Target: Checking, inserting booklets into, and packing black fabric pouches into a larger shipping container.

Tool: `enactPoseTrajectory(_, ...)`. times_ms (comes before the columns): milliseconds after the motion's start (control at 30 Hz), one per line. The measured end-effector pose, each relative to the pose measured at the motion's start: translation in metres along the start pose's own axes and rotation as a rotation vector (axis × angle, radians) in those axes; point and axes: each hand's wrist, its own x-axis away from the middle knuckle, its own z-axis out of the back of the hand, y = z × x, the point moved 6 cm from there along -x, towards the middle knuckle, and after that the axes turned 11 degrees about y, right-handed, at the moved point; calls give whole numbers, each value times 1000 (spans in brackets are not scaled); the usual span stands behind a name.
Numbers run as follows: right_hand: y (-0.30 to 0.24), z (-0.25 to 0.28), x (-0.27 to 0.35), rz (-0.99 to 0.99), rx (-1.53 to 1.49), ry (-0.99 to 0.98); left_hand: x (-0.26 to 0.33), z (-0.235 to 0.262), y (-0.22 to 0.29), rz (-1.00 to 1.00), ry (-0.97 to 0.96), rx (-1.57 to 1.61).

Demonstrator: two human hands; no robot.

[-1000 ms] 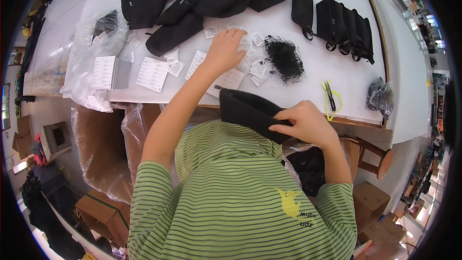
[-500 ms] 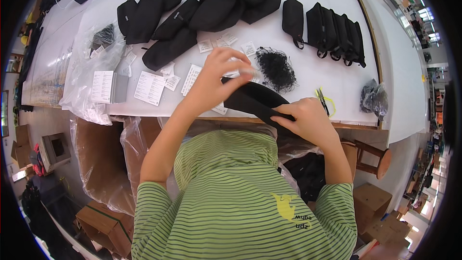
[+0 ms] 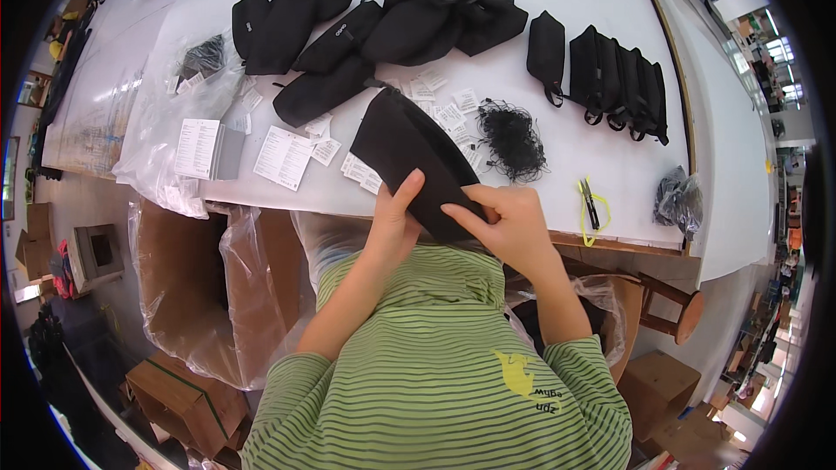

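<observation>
Here, two hands (image 3: 394, 228) (image 3: 515, 222) hold one pouch (image 3: 396, 141).

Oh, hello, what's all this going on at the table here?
A person is holding a black pouch at the front of a white table, with the left hand and right hand both gripping its lower part. Just beyond it lie scattered small white tags and a tangle of black strings. Farther back is a loose pile of black pouches, with another row of pouches toward the right.
</observation>
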Motion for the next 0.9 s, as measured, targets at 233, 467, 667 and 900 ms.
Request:
enactPoseTrajectory(233, 21, -17, 18, -177, -149, 310, -5, 3, 23, -146, 142, 68)
enactPoseTrajectory(467, 28, -10, 30, -105, -181, 530, -2, 6, 28, -154, 234, 104)
enactPoseTrajectory(667, 41, -18, 36, -136, -234, 472, -1, 8, 33, -206, 221, 96)
enactPoseTrajectory(900, 58, -12, 28, -330, -452, 489, -3, 8, 33, -195, 178, 46)
